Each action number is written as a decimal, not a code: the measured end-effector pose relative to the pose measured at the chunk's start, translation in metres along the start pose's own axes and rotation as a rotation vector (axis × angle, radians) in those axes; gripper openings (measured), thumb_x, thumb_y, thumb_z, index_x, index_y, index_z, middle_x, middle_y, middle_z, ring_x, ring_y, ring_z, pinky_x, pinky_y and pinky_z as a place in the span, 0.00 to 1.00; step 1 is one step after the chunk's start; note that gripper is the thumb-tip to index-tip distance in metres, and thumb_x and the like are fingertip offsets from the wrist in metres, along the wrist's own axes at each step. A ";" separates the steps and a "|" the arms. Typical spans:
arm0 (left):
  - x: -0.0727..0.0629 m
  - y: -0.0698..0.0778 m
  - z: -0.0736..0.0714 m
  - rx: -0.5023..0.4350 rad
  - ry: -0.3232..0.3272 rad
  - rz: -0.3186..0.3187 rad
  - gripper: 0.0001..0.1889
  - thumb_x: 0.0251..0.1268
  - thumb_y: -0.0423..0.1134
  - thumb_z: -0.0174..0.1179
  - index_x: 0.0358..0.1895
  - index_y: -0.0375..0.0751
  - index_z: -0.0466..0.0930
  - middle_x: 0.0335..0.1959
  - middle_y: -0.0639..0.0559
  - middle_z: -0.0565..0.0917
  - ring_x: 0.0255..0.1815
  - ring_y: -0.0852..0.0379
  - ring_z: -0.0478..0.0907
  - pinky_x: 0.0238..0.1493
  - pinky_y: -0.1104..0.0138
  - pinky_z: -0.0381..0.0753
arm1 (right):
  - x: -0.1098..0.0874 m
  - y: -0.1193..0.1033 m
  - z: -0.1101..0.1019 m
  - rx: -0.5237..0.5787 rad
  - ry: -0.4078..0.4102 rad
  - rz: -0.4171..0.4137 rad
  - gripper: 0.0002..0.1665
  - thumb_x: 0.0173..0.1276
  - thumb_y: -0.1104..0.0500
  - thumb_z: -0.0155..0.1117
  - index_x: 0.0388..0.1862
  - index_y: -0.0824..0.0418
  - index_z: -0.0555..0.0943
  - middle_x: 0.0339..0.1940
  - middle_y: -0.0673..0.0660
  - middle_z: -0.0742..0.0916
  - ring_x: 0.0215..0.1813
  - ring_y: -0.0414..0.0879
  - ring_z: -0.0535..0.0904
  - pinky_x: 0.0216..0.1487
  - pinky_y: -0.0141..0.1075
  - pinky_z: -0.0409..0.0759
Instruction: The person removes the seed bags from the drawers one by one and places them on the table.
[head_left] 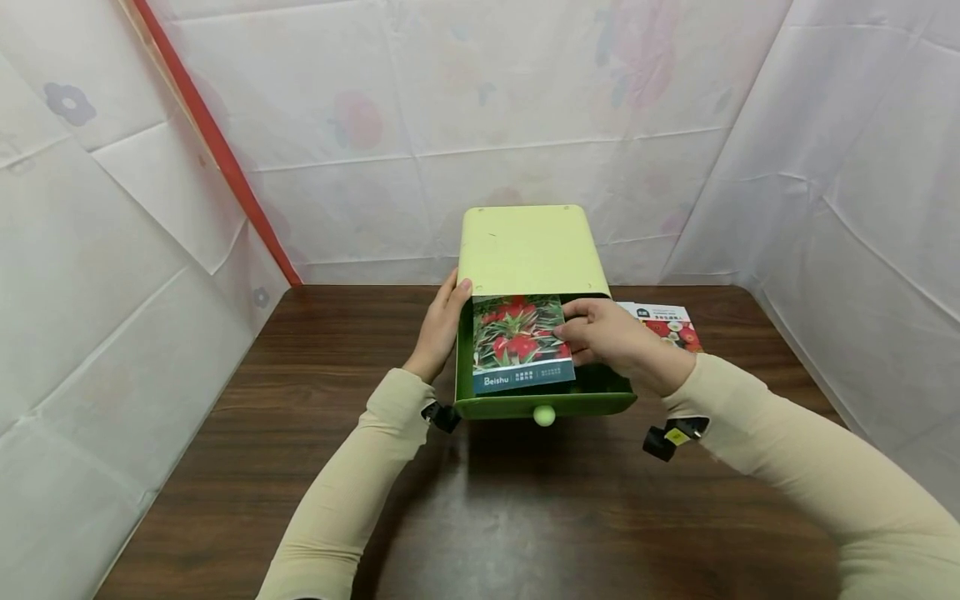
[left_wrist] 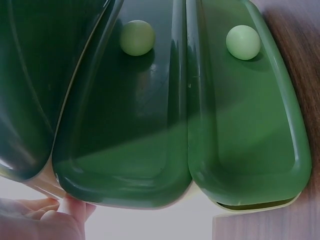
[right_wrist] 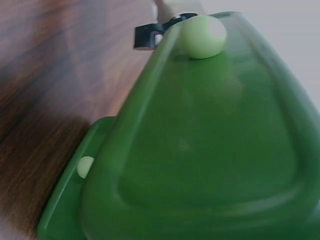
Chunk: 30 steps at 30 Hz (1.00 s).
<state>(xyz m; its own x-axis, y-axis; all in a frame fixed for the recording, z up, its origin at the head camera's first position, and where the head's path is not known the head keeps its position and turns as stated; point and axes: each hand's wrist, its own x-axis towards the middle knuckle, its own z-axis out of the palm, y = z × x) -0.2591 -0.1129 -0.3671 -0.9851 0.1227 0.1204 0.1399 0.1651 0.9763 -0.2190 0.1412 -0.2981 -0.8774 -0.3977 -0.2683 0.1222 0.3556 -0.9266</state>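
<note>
A seed packet (head_left: 517, 346) with red flowers and a dark "Beishu" band is tilted over the pulled-out top drawer (head_left: 600, 407) of a green desktop cabinet (head_left: 534, 246). My right hand (head_left: 618, 337) pinches the packet's right edge, with the thumb on its front; the other fingers are partly hidden. On the cabinet's left side rests my left hand (head_left: 441, 325), its thumb near the front edge. The left wrist view shows that hand (left_wrist: 45, 217) beside the lower drawer fronts (left_wrist: 130, 115), which are closed. The right wrist view shows a drawer front (right_wrist: 210, 130) but no hand.
More flower packets (head_left: 678, 321) lie on the brown wooden table (head_left: 300, 467), right of the cabinet and partly behind my right hand. Pale round knobs (head_left: 544, 415) stick out from the drawers. White patterned sheets (head_left: 375, 150) enclose the table's back and sides.
</note>
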 end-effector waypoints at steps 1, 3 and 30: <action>0.000 -0.001 0.000 0.003 0.002 0.003 0.36 0.75 0.65 0.40 0.79 0.61 0.42 0.81 0.58 0.48 0.80 0.55 0.47 0.76 0.50 0.55 | -0.001 -0.001 -0.001 0.024 0.000 0.014 0.33 0.77 0.63 0.50 0.76 0.71 0.54 0.44 0.56 0.79 0.35 0.39 0.75 0.38 0.32 0.82; 0.000 -0.002 0.000 0.004 0.007 0.010 0.37 0.73 0.67 0.40 0.79 0.61 0.43 0.80 0.59 0.48 0.80 0.55 0.47 0.77 0.50 0.54 | -0.002 -0.004 -0.002 0.077 0.000 0.041 0.34 0.77 0.62 0.50 0.77 0.70 0.53 0.41 0.53 0.77 0.32 0.39 0.73 0.35 0.29 0.81; 0.000 -0.002 0.001 -0.057 0.007 0.050 0.34 0.75 0.63 0.41 0.79 0.60 0.46 0.79 0.56 0.53 0.76 0.53 0.58 0.72 0.52 0.63 | -0.050 -0.002 -0.029 0.126 -0.109 0.060 0.35 0.76 0.61 0.54 0.74 0.74 0.57 0.48 0.51 0.85 0.40 0.37 0.84 0.43 0.32 0.85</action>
<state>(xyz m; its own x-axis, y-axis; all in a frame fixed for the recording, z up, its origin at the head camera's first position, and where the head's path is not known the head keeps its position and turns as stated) -0.2598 -0.1126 -0.3693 -0.9777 0.1224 0.1706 0.1835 0.1029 0.9776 -0.1891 0.1848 -0.2755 -0.8119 -0.4709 -0.3451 0.2362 0.2756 -0.9318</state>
